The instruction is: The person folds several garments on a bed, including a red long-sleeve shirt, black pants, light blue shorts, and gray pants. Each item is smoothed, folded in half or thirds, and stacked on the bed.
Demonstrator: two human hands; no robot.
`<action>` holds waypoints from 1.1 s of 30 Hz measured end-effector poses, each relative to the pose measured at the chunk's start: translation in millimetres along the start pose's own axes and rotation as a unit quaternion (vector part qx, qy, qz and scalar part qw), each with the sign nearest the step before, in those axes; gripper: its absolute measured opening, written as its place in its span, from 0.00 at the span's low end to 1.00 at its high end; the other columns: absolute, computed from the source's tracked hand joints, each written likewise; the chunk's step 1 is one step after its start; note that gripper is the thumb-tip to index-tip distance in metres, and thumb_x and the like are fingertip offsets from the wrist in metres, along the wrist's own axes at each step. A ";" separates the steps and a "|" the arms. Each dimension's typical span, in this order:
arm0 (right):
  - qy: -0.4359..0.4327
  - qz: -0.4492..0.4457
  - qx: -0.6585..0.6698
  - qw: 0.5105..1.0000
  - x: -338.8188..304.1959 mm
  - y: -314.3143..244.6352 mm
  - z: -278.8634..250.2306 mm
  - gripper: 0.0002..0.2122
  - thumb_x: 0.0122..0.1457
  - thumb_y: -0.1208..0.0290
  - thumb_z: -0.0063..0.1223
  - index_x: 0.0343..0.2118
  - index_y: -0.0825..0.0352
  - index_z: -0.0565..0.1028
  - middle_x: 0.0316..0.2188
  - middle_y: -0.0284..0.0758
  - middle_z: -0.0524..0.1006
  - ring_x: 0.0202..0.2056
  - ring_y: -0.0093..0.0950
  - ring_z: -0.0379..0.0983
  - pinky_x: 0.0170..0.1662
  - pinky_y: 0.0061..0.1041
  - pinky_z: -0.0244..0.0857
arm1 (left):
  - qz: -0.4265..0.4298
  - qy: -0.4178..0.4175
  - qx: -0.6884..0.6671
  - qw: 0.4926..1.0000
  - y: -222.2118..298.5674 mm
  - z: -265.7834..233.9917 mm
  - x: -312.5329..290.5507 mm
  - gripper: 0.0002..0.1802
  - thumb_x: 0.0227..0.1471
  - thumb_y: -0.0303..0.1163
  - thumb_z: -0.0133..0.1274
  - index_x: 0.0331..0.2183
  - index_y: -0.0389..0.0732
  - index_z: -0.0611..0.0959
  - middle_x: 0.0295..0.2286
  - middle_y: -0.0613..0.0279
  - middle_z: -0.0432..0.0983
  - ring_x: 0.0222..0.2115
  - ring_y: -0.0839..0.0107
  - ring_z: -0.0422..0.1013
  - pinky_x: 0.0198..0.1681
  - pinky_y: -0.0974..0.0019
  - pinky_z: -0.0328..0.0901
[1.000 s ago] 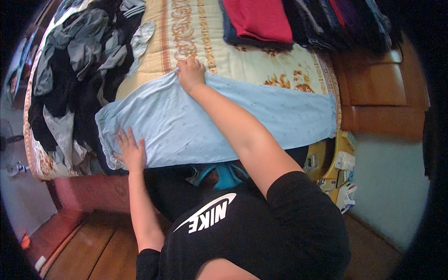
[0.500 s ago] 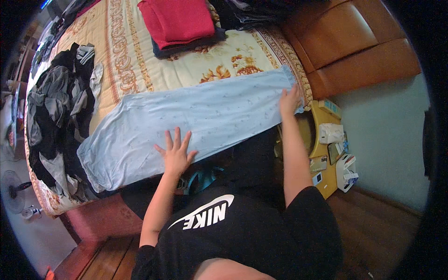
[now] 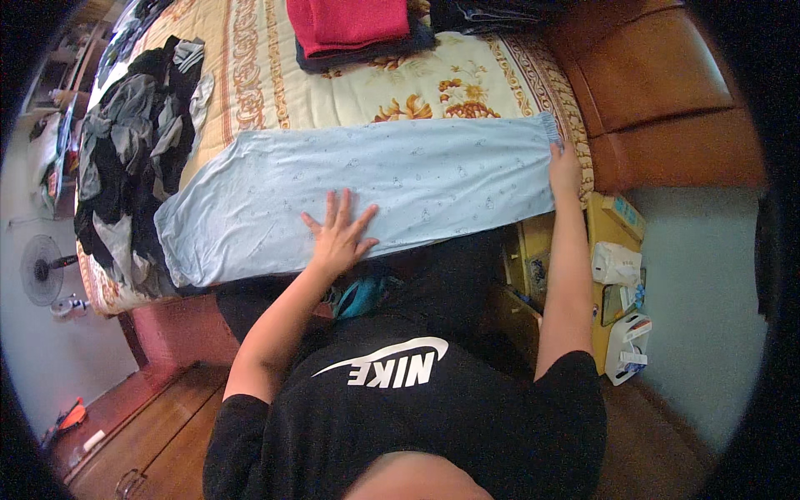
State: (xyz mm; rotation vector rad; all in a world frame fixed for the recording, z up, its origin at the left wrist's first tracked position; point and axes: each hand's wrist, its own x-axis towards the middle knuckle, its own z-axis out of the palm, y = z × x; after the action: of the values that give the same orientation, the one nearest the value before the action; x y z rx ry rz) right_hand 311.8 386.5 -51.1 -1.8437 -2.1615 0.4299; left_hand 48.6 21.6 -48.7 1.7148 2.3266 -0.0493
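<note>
On the bed [image 3: 350,92], blue pants [image 3: 442,179] stretch left to right: left hand [image 3: 337,240] splayed flat mid-length, right hand [image 3: 566,173] at the cuff [image 3: 550,128], grip unclear.

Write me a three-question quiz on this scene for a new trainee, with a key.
1. True or false: the left hand lies on the light blue patterned cloth garment with its fingers spread.

2. Where is the right hand?
A) On the heap of black and grey clothes
B) At the right-hand end of the light blue garment
C) On the round fan

3. Answer in one word: is the folded cloth directly beneath the folded bright red cloth dark or pale?

Key:
1. True
2. B
3. Dark
</note>
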 end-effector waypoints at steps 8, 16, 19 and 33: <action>-0.071 -0.062 -0.057 0.994 0.0 9.9 -2.4 0.21 0.55 0.57 0.42 0.40 0.75 0.65 0.38 0.55 0.69 0.42 0.49 0.65 0.43 0.39 0.59 | 0.162 0.031 0.066 0.984 19.6 49.9 -23.8 0.31 0.49 0.42 0.42 0.56 0.60 0.55 0.57 0.66 0.43 0.59 0.60 0.37 0.52 0.34 0.34; -0.049 -0.030 -0.061 0.996 -5.0 4.2 7.9 0.20 0.55 0.57 0.43 0.37 0.75 0.66 0.35 0.53 0.71 0.39 0.50 0.66 0.41 0.40 0.59 | 0.241 0.102 -0.047 0.964 -2.0 35.4 -55.7 0.27 0.44 0.31 0.44 0.50 0.51 0.66 0.51 0.57 0.58 0.51 0.61 0.58 0.50 0.53 0.52; -0.017 -0.109 0.020 0.994 5.1 22.0 12.3 0.21 0.55 0.57 0.45 0.39 0.74 0.67 0.35 0.48 0.73 0.37 0.44 0.69 0.40 0.36 0.61 | 0.140 0.216 -0.011 0.966 3.1 37.1 -34.4 0.27 0.44 0.39 0.47 0.50 0.53 0.67 0.53 0.58 0.54 0.54 0.58 0.51 0.49 0.45 0.49; -0.366 -0.085 0.499 0.781 -31.2 -110.1 -93.6 0.19 0.56 0.68 0.46 0.49 0.69 0.62 0.43 0.36 0.70 0.43 0.25 0.66 0.47 0.24 0.59 | -0.015 -0.019 -0.712 0.702 45.3 -17.7 54.9 0.35 0.51 0.57 0.36 0.56 0.51 0.54 0.57 0.56 0.44 0.55 0.52 0.46 0.52 0.37 0.40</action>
State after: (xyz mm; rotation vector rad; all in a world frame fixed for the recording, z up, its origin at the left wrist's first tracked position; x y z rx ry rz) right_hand 252.9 344.3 77.9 -0.8901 -1.7457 2.0245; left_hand 73.0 89.9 -38.2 0.7466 1.3884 1.3020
